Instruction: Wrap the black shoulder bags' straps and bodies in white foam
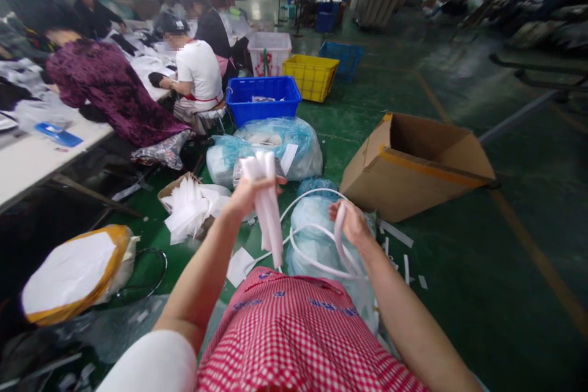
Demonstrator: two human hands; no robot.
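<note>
My left hand [247, 196] is closed around a bundle of soft white strips [270, 220], which look like foam. The folded tops stick up above the fingers and the ends hang down. To the right, my right hand [354, 223] grips a single white strip [339, 237] that bends over and droops, its lower part blurred. Between and below the hands, a thin white cord or tube [294, 239] runs in loose loops over light-blue plastic bags [305, 220]. Whether it joins the strip in my right hand I cannot tell.
An open cardboard box [408, 177] stands at right. Ahead are a stuffed plastic bag [303, 147], a blue crate [264, 111] and a yellow crate [316, 76]. White pieces fill a small box [190, 208] at left. Several people sit along a worktable [92, 142]. Scraps litter the green floor.
</note>
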